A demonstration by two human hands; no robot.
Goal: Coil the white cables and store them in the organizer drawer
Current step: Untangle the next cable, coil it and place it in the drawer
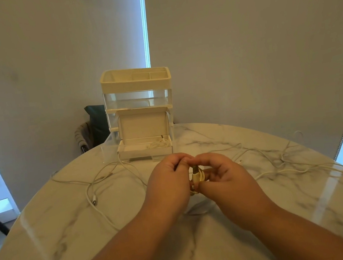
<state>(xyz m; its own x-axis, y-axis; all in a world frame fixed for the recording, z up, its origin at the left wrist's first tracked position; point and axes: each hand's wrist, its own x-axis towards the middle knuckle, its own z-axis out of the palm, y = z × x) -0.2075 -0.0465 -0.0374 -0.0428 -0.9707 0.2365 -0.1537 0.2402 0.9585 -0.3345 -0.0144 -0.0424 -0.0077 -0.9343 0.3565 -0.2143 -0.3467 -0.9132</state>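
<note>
Over the middle of the marble table, my left hand and my right hand meet around a small coil of white cable, fingers curled on it; its plug end sticks up between them. A loose white cable sprawls on the table to the left, another loose white cable to the right. The cream and clear organizer stands at the far edge. Its bottom drawer is pulled out and carries an open white box with a coiled cable inside.
The round marble table fills the foreground. A dark chair with a cushion stands behind the organizer at the left. Grey blinds hang behind, with bright window strips between them.
</note>
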